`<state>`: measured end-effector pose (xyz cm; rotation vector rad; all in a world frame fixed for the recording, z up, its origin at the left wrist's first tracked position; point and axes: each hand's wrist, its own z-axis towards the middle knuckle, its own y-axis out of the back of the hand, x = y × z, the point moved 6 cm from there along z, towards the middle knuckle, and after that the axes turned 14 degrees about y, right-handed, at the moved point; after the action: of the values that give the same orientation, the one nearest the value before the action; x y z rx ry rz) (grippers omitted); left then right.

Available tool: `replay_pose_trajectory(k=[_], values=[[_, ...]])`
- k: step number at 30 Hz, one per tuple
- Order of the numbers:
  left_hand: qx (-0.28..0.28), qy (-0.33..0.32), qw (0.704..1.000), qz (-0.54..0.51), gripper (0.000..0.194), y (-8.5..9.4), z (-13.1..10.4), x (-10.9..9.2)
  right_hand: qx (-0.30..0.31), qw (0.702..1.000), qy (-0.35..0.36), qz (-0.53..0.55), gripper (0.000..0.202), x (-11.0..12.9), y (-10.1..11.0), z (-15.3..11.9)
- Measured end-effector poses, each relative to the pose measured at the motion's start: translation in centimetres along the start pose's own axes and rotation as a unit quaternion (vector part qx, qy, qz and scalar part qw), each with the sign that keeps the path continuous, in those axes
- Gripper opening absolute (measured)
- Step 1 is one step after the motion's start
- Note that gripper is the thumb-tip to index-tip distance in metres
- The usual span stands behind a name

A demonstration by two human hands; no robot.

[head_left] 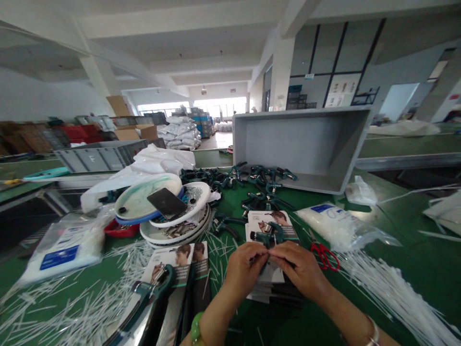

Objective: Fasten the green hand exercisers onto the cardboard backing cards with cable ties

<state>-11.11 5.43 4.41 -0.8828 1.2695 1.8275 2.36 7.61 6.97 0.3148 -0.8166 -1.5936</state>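
Atop stacked white printed cardboard cards [256, 220] lies a dark-green clamp-like tool [267, 239], perhaps so it rests steady. The left hand [242, 270] and the right hand [305, 270] meet at it; whether they grasp anything, I cannot tell. Thin white plastic ties [391, 290] lie nearby, seemingly for easy reach.

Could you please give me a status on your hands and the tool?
Left hand and right hand pinching at tool, grip unclear. Tool atop cards. Scissors near right hand, not touching.
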Motion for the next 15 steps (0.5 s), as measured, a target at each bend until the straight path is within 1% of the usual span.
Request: replay_pose_trajectory(k=[2, 4, 5, 7, 9, 11, 13, 15], values=[[0.012, 0.014, 1.0, 0.01, 0.011, 0.0, 0.1, -0.1, -0.002, 0.999, 0.036, -0.028, 0.015, 0.3, 0.1, 0.0], [0.013, 0.038, 0.998, 0.057, 0.012, 0.2, 0.1, -0.4, -0.013, 0.996, 0.05, -0.07, 0.015, 0.5, 0.3, 0.0], [0.011, 0.049, 0.995, 0.088, 0.013, 0.3, 0.0, -0.7, -0.032, 0.994, 0.051, -0.089, 0.015, 0.6, 0.4, -0.1], [0.007, 0.064, 0.987, 0.148, 0.014, 0.6, -0.2, -1.4, -0.091, 0.989, 0.037, -0.111, 0.013, 0.5, 1.0, -0.5], [0.006, 0.066, 0.981, 0.182, 0.017, 0.6, -0.5, -1.9, -0.149, 0.982, -0.015, -0.115, 0.011, 0.0, 1.5, -1.2], [0.01, 0.061, 0.978, 0.201, 0.026, 0.4, -0.8, -1.9, -0.181, 0.973, -0.088, -0.109, 0.01, -0.8, 1.8, -1.8], [0.008, 0.061, 0.974, 0.217, 0.03, 0.2, -1.2, -1.4, -0.184, 0.969, -0.145, -0.073, 0.012, -1.4, 1.8, -2.1], [-0.005, 0.077, 0.969, 0.233, 0.025, 0.2, -1.4, -0.6, -0.153, 0.973, -0.172, -0.006, 0.016, -1.8, 1.5, -2.0]])
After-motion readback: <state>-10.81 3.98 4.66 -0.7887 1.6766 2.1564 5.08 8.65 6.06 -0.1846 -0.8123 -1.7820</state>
